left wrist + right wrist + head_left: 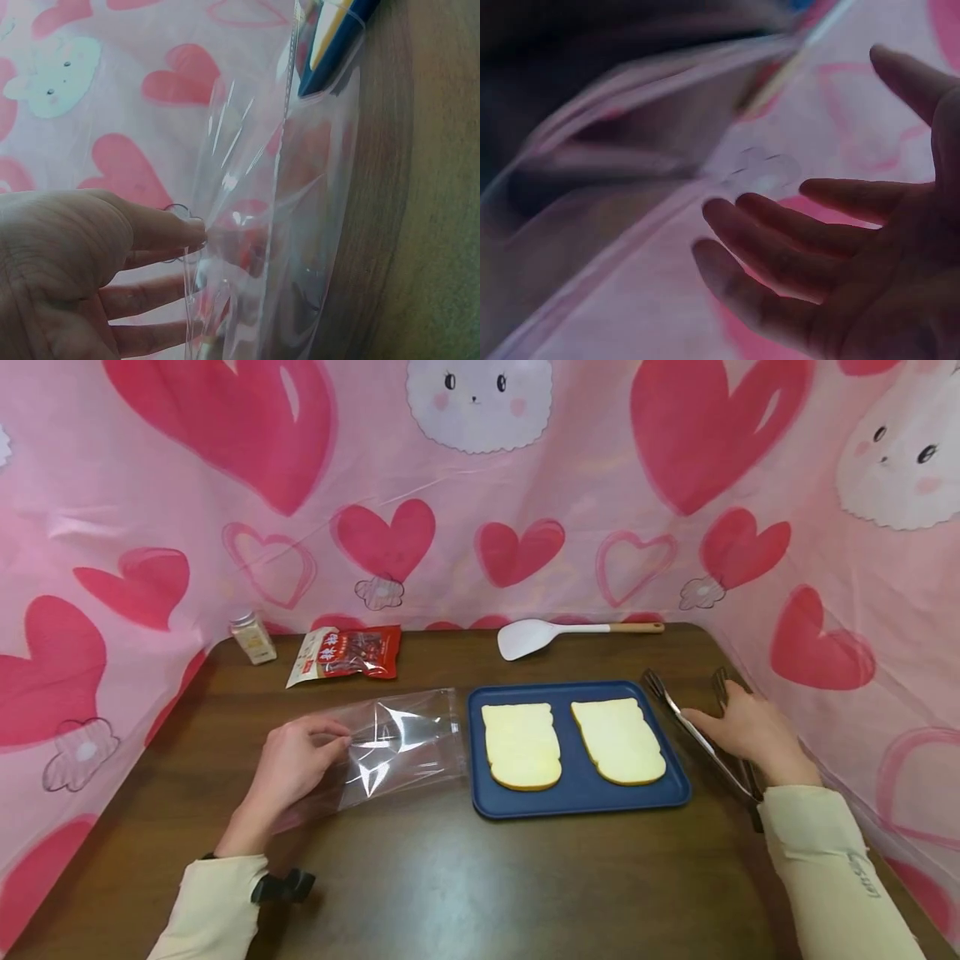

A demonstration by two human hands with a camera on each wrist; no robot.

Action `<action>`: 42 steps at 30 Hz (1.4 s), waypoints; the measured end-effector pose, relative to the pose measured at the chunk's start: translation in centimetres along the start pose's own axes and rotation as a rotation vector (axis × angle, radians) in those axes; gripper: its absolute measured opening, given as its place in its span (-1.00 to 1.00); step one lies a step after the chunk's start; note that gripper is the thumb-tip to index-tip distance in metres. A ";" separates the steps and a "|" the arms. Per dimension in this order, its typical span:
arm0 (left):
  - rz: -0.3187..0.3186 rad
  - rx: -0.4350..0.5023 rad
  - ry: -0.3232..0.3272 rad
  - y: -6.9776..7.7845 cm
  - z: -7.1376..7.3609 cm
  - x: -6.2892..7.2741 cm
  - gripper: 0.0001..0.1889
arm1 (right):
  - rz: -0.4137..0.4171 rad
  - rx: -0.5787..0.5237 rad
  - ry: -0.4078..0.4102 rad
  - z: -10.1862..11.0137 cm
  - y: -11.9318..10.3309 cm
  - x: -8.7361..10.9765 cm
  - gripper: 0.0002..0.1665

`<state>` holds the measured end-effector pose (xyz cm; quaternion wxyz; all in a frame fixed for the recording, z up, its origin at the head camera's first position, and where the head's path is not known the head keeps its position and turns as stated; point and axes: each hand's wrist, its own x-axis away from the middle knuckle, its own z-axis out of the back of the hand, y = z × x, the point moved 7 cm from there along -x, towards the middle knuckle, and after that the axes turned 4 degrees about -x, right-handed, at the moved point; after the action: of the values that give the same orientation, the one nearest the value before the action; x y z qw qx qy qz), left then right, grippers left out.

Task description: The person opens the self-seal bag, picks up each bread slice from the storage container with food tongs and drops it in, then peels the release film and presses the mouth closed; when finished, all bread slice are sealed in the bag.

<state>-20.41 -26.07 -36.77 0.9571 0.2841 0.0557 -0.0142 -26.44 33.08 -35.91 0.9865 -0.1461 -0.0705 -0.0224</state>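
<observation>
At the left of the head view my left hand (296, 764) pinches a clear plastic bag (405, 735) between thumb and fingers. The left wrist view shows the thumb and fingertips of that hand (97, 277) on the film of the bag (300, 195). My right hand (750, 735) is over a pair of metal tongs (708, 745) on the right. In the right wrist view the fingers of this hand (802, 255) are spread apart, with the blurred tongs (622, 90) beyond the fingertips. Between the hands, two bread slices (522, 747) lie on a blue tray (581, 807).
A white spatula (525, 637) with a wooden handle lies at the back of the brown table (450, 885). Back left are a red and white snack packet (348, 653) and a small shaker bottle (253, 639). A pink heart-patterned cloth (465, 543) borders the table behind and at the sides.
</observation>
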 end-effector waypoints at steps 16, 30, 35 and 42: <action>0.025 0.018 -0.031 -0.8 -0.1 0.3 -0.79 | -0.117 0.004 -0.120 -3.6 4.5 0.8 0.36; 0.023 0.024 -0.023 -1.5 0.2 0.4 -0.79 | -0.070 -0.070 0.183 -1.3 0.3 3.6 0.12; 0.022 0.029 -0.014 -1.6 0.1 0.2 -0.79 | -0.011 -0.085 0.180 -1.6 -4.4 6.4 0.16; 0.030 0.034 -0.017 -1.7 0.0 0.2 -0.79 | 0.117 -0.093 0.121 -4.1 -11.1 10.3 0.19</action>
<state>-20.32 -27.52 -37.71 0.9527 0.3008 0.0430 -0.0032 -16.40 21.03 -35.11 0.9808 -0.1938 -0.0009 0.0232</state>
